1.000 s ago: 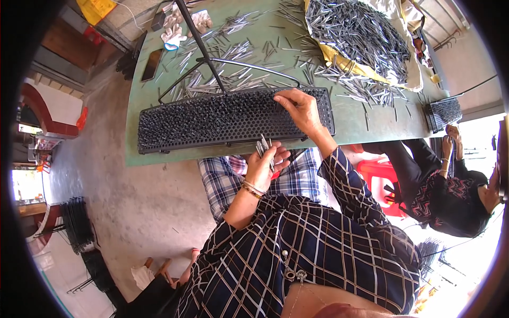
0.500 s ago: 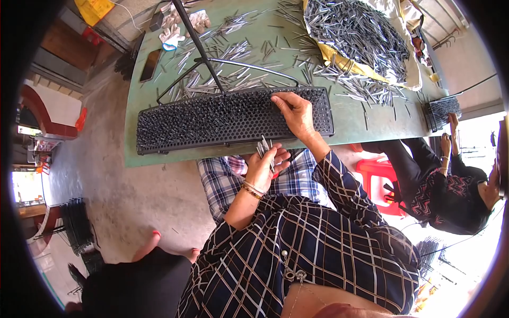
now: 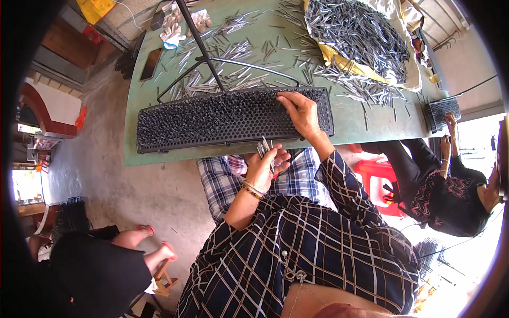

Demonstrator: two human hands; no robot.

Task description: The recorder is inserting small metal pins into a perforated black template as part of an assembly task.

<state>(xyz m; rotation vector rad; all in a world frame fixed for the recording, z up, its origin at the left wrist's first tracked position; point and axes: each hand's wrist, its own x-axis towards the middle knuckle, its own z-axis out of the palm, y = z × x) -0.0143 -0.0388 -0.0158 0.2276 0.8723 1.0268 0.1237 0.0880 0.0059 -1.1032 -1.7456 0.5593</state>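
1. Head view, how it'll handle: our left hand (image 3: 263, 165) is clenched around a small bundle of metal pins (image 3: 265, 147), held just below the counter (image 3: 148, 114) edge over our lap. They look thin, stiff and light, probably slick too, so we'd guess a loose bundle slides apart easily. Best pinched mid-shaft, one at a time.
2. Our right hand (image 3: 301, 112) lies on the black perforated tray (image 3: 212, 121), fingers (image 3: 286, 99) curled down near its top edge; we can't tell if they pinch a pin.
3. Looks: the tray is long, flat and full of holes, most already bristling with pins. It lies along the counter's near edge.
4. Loose pins scatter across the green counter, with a big grey heap (image 3: 358, 32) on yellow sheeting at the far right.
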